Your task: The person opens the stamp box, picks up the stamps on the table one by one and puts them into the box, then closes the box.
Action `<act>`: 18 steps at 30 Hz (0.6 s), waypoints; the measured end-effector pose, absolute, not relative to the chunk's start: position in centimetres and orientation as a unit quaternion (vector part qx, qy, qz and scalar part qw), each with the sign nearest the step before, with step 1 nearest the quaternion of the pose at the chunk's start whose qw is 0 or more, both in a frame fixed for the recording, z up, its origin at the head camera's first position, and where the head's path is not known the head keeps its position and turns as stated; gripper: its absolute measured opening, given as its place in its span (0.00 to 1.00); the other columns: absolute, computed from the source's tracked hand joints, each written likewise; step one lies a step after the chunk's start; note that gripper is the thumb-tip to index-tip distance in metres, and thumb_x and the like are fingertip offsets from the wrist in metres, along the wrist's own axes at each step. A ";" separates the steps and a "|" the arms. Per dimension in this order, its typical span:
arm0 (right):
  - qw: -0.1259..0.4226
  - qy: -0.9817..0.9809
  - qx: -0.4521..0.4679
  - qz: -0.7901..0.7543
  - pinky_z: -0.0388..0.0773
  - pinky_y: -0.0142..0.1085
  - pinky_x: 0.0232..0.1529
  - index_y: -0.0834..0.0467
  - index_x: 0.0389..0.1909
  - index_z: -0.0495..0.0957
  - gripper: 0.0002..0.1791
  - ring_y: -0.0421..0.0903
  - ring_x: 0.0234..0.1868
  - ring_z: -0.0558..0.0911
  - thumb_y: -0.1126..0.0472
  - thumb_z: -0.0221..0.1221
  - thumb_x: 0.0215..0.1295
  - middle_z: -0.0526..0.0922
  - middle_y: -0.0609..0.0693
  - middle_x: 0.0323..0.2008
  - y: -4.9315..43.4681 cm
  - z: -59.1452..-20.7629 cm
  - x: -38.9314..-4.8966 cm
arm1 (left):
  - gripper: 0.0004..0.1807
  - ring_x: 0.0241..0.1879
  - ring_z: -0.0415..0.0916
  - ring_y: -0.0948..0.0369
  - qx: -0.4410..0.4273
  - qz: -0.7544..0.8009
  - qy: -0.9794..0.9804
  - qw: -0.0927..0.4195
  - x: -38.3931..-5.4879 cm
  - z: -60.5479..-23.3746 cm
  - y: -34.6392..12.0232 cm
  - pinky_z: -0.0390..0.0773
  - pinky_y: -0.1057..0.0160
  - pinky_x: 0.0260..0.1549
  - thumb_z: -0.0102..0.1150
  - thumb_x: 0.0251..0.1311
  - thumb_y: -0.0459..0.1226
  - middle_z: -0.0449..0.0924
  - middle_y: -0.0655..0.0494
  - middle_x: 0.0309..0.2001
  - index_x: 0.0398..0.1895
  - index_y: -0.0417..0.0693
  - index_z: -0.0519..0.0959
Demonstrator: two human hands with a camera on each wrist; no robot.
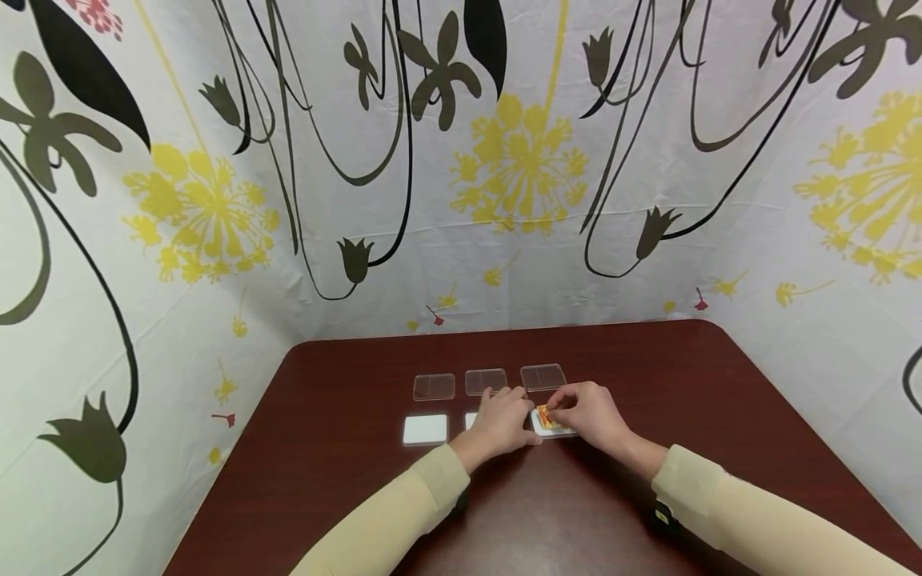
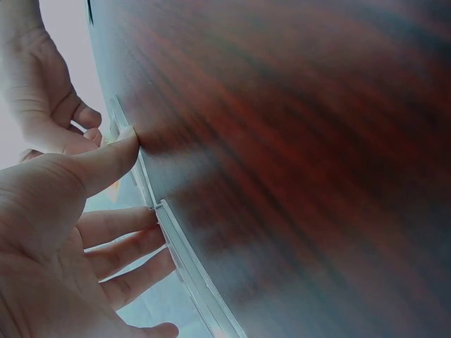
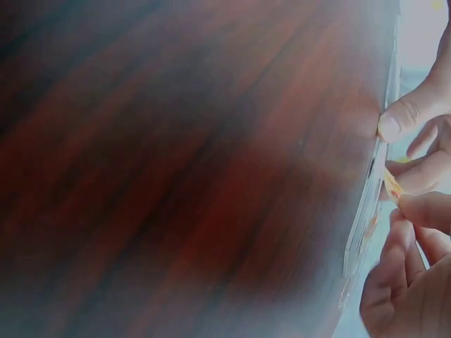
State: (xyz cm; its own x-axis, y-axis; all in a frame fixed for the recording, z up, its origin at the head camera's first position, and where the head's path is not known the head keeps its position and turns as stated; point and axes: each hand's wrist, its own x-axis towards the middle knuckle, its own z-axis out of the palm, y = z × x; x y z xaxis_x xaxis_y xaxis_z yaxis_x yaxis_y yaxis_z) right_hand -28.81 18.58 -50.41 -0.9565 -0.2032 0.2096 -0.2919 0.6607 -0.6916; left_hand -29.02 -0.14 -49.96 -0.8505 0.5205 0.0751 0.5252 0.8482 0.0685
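In the head view my left hand (image 1: 500, 420) is at the left end of the right-hand white rectangular case (image 1: 565, 433). Its thumb presses the near edge and its fingers reach the far side, holding the case. My right hand (image 1: 591, 412) is over the same case and pinches a small orange-and-yellow card (image 1: 545, 417) between thumb and fingertips. The card (image 3: 392, 185) appears tilted in the right wrist view, one edge up off the case. A second white case (image 1: 471, 419) is partly hidden behind my left hand.
Another white case (image 1: 425, 430) lies further left on the dark red-brown table (image 1: 346, 480). Behind the row are three clear rectangular lids: a left one (image 1: 434, 387), a middle one (image 1: 486, 382) and a right one (image 1: 543, 377). A flower-patterned cloth (image 1: 446, 308) surrounds the table's back and sides.
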 end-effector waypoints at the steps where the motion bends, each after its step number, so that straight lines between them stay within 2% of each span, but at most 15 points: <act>1: 0.058 -0.911 0.135 0.385 0.74 0.34 0.25 0.47 0.22 0.82 0.04 0.37 0.24 0.77 0.59 0.68 0.48 0.80 0.38 0.21 18.5 -50.4 -28.8 | 0.30 0.49 0.67 0.61 -0.273 -0.042 -0.961 0.027 -29.0 -50.0 -0.1 0.57 0.42 0.54 0.61 0.41 0.64 0.70 0.64 0.48 0.46 0.60 0.79; 18: 0.085 -0.943 0.120 0.298 0.69 0.34 0.19 0.41 0.20 0.80 0.06 0.35 0.20 0.74 0.55 0.67 0.46 0.77 0.34 0.19 17.7 -50.8 -28.7 | 0.29 0.49 0.67 0.61 -0.276 -0.044 -0.959 0.036 -29.0 -50.1 -0.3 0.58 0.43 0.54 0.61 0.40 0.64 0.71 0.64 0.48 0.44 0.59 0.80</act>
